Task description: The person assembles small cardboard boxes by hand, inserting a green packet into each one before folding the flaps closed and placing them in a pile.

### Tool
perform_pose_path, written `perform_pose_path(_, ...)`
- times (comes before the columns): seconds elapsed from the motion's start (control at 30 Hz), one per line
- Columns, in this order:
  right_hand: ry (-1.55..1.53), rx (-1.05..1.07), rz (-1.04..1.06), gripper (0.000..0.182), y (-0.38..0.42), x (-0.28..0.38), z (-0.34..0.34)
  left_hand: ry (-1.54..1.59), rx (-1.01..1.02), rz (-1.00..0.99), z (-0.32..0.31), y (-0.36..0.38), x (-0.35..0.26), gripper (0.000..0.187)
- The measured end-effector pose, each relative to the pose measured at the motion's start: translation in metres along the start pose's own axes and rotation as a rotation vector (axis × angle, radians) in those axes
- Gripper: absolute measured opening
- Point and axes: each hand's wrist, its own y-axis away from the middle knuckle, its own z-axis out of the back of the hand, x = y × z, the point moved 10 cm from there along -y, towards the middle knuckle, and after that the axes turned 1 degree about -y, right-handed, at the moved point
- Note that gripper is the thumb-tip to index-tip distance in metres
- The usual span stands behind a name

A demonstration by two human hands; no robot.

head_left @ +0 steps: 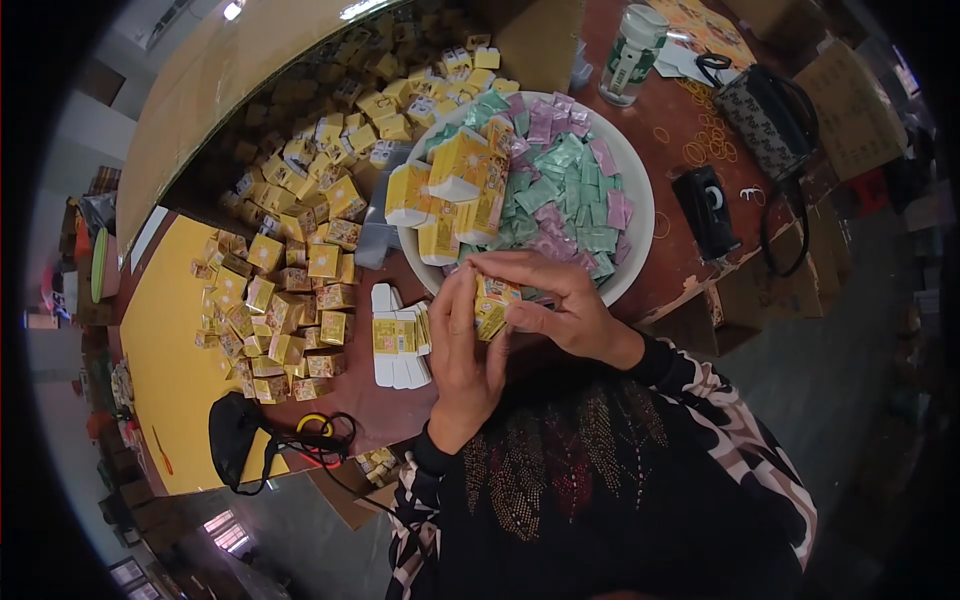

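Observation:
Both of my hands meet around a small yellow box [493,305] near the table's front edge. My left hand [462,350] presses on its left side, and my right hand [560,305] holds its right side and top. Just beyond them stands a white basin [643,190] of green and purple sachets [570,180], with several open yellow boxes [465,165] on its left part. Beside my left hand lies a stack of flat, unfolded boxes [400,338]. Fingers hide part of the small box.
Many closed yellow boxes [325,260] lie at the left, by a large cardboard carton [170,110]. A black mask [235,440] and cords lie front left. At the right are a bottle [634,55], rubber bands [708,130], a black tape dispenser [706,212] and a bag [768,120].

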Motion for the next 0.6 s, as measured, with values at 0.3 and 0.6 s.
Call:
perform_pose_path(0.3, 0.285, -0.193, 0.203, 0.028, 0.001, 0.019, -0.002, 0.058, -0.031, 0.098, -0.006, 0.006, 0.014, 0.059)
perform_pose_path(0.6, 0.375, -0.266, 0.214, 0.025, -0.001, 0.013, -0.001, -0.058, -0.049, 0.087, -0.01, 0.0, 0.018, 0.063)
